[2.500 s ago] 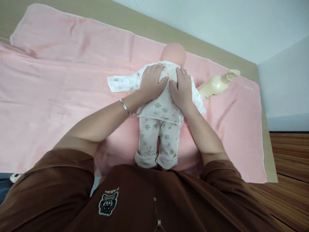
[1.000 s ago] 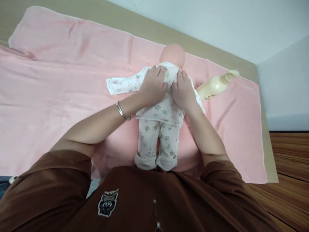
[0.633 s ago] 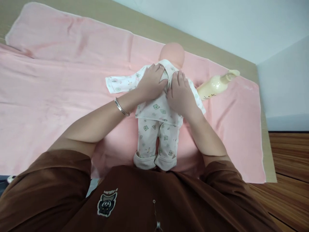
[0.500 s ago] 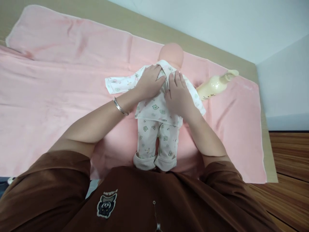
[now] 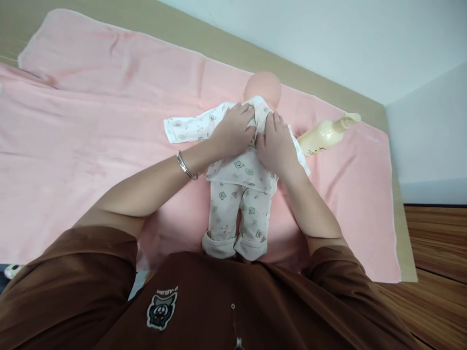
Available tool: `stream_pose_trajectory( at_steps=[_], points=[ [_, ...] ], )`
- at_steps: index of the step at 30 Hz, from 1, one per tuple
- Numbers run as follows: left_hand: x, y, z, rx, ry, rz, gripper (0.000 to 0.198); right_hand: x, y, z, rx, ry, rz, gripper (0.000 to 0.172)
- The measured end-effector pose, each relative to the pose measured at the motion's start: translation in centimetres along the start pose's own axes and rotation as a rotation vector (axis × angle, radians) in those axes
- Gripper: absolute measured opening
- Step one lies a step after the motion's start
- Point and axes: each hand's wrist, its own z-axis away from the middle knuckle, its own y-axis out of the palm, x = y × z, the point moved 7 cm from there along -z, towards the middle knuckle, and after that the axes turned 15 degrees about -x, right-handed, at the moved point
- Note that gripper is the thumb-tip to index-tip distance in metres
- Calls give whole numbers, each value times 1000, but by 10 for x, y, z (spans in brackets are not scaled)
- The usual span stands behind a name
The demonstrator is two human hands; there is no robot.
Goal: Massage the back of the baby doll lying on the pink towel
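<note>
A baby doll (image 5: 262,87) lies on its back on a pink blanket (image 5: 91,131), head away from me. It wears a white printed top (image 5: 248,167) and matching trousers (image 5: 237,214). My left hand (image 5: 233,131) and my right hand (image 5: 275,143) rest on the doll's chest. Both pinch the front edges of the top just below the neck. One empty sleeve (image 5: 189,127) of the top lies flat to the left. A silver bangle (image 5: 185,166) circles my left wrist.
A cream pump bottle (image 5: 323,136) lies on its side on the blanket, right of the doll. The blanket covers a light wooden table (image 5: 404,243) against a white wall. Wooden floor shows at the right. My brown shirt fills the bottom of the view.
My hands have slid a little up the doll's chest and closed from flat pressing into pinching the top's front edges near the neck. The doll and the bottle have stayed put.
</note>
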Motion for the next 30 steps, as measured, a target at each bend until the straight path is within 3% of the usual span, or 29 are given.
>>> stream_pose_trajectory(
  at_steps=[3, 7, 12, 17, 25, 30],
  points=[
    [11, -2, -9, 3, -20, 6, 38, 13, -6, 12, -28, -11, 8, 73],
    [15, 1, -8, -36, -37, -26, 39, 13, -5, 7, 48, 57, -17, 73],
    [-8, 3, 10, 37, -13, -159, 60, -10, 0, -14, 87, 141, -39, 69],
    [-24, 1, 17, 98, 13, -146, 61, -16, 2, -20, 83, 81, -16, 70],
    [11, 7, -5, 38, -31, -3, 46, -1, 3, 0, 77, -128, -24, 75],
    [16, 6, -10, 5, -62, 39, 38, -7, 7, -6, 73, -95, -80, 74]
  ],
)
